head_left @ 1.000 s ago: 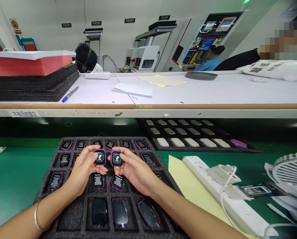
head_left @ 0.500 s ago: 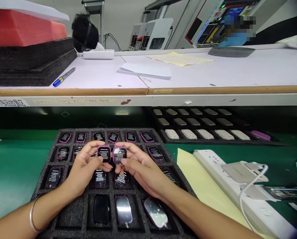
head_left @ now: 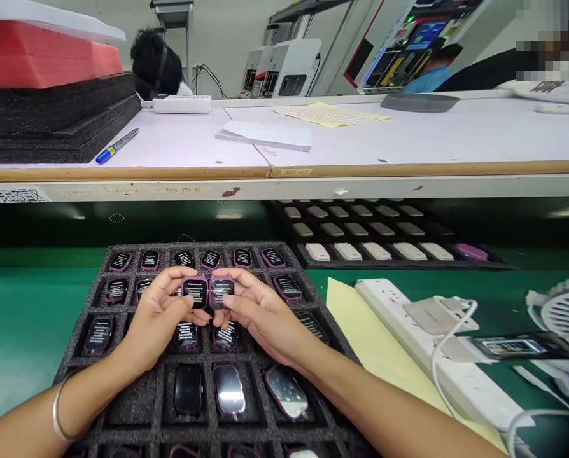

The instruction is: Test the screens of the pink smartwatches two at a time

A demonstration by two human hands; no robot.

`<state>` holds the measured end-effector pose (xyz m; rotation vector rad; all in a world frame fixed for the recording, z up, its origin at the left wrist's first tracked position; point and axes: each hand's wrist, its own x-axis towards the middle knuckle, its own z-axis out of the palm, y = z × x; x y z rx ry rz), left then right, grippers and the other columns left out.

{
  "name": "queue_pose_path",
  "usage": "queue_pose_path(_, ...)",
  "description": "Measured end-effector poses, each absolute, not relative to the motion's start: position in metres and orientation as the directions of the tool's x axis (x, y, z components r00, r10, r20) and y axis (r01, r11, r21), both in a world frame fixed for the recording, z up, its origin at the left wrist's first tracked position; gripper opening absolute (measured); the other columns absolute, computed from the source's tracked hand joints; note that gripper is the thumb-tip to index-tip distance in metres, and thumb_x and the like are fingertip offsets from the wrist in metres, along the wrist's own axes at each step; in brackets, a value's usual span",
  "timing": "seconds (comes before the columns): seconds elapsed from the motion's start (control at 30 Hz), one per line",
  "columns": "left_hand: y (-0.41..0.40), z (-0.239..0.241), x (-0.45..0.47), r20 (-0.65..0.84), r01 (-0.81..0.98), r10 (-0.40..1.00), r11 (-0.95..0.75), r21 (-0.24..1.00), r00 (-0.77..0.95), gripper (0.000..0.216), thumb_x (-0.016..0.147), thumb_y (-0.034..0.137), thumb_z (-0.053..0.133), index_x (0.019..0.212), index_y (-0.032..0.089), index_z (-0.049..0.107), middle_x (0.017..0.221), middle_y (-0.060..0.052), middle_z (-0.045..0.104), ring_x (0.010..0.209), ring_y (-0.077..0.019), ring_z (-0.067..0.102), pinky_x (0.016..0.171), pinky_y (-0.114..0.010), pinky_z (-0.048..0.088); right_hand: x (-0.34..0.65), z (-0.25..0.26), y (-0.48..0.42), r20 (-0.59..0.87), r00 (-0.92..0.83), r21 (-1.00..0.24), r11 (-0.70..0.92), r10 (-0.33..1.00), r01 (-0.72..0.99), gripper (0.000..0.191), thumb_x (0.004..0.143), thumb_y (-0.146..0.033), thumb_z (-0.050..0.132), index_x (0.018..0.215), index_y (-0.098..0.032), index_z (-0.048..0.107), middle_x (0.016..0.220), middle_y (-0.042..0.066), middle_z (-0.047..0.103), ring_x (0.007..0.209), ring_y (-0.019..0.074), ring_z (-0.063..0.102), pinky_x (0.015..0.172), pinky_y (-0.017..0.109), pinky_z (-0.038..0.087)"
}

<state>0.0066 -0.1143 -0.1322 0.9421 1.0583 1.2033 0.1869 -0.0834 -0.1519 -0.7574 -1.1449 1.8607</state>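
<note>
My left hand (head_left: pixel 163 308) pinches a purple-framed smartwatch body (head_left: pixel 195 291), its lit screen showing lines of white text. Between the thumb and fingers of my right hand (head_left: pixel 253 308) is a second purple smartwatch body (head_left: pixel 222 292), also lit with text. The two watches are side by side, edges touching or nearly so, above a black foam tray (head_left: pixel 134 404). Several more watch bodies sit in the tray's compartments, many with text on their screens. One nearby watch (head_left: pixel 188 390) has a dark screen, and another (head_left: pixel 230 389) reflects light. My forearms and hands hide some compartments.
On the right are a white power strip (head_left: pixel 437 356) with plugs and cables, and a yellow sheet (head_left: pixel 361 331). A second tray (head_left: pixel 356 262) holds pale pieces under the shelf (head_left: pixel 170 143). Foam blocks (head_left: pixel 50 60) and a pen (head_left: pixel 117 146) lie on the shelf. Other people are beyond it.
The two watches have come closer together, closing the small gap between them. The view has shifted a little, bringing more of the tray's front row and a white fan-like grille on the right into sight.
</note>
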Motion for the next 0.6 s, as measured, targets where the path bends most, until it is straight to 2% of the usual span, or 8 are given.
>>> queue_pose_path(0.13,-0.1147,-0.1311,0.0072,-0.13,-0.238,0.991,0.136,0.962,0.038,0.035,0.074,0.025,0.072,0.106,0.019,0.057,0.098,-0.002,0.068,0.061,-0.0151,0.073,0.063,-0.03,0.062,0.1864,-0.1514,-0.0838,-0.073,-0.485,-0.918,-0.249,0.871,-0.308,0.03,0.086,-0.027,0.069,0.114,-0.022,0.06,0.083,-0.001,0.066,0.064,0.0126,0.064,0.067,0.031,0.048)
queue_pose_path(0.33,-0.1148,-0.1316,0.0077,-0.133,-0.228,0.991,0.135,0.964,0.025,0.036,0.075,0.028,0.072,0.106,0.019,0.056,0.1,-0.002,0.066,0.061,-0.0148,0.073,0.063,-0.029,0.063,0.186,-0.1495,-0.0843,-0.058,-0.492,-0.917,-0.241,0.869,-0.318,0.035,0.081,-0.017,0.068,0.114,-0.023,0.06,0.089,0.0,0.066,0.066,0.0119,0.063,0.067,0.03,0.047)
queue_pose_path(0.6,-0.1136,-0.132,0.007,-0.111,-0.206,0.994,0.113,0.972,0.024,0.033,0.077,0.028,0.072,0.104,0.018,0.056,0.101,-0.001,0.065,0.059,-0.0132,0.072,0.061,-0.028,0.062,0.1857,-0.1467,-0.0849,-0.073,-0.489,-0.926,-0.241,0.869,-0.291,0.039,0.078,-0.016,0.067,0.116,-0.022,0.057,0.084,-0.001,0.065,0.065,0.0117,0.061,0.067,0.029,0.045)
